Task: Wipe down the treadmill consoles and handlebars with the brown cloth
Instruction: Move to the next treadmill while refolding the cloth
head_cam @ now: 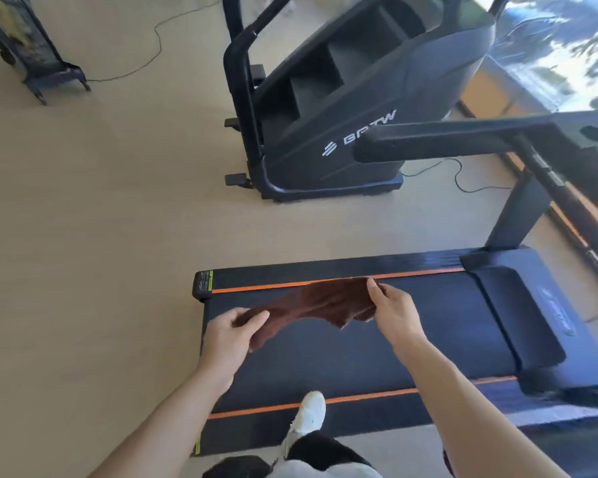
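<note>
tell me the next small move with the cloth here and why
Probably gather the brown cloth into one hand and lift it toward the handlebar. The left hand and right hand both pinch it, stretched out above the treadmill belt, touching nothing that needs wiping. The handlebar is the nearest target, up and to the right.

Black stair climber [353,108], perhaps plugged in.

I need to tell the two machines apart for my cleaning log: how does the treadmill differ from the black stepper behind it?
The treadmill lies low and flat with orange stripes along its belt; the stepper stands tall, with boxy steps and no orange. The treadmill has a long padded handlebar reaching sideways; the stepper's rails rise steeply. A foot rests on the treadmill; nobody is on the stepper. Both are black.
</note>
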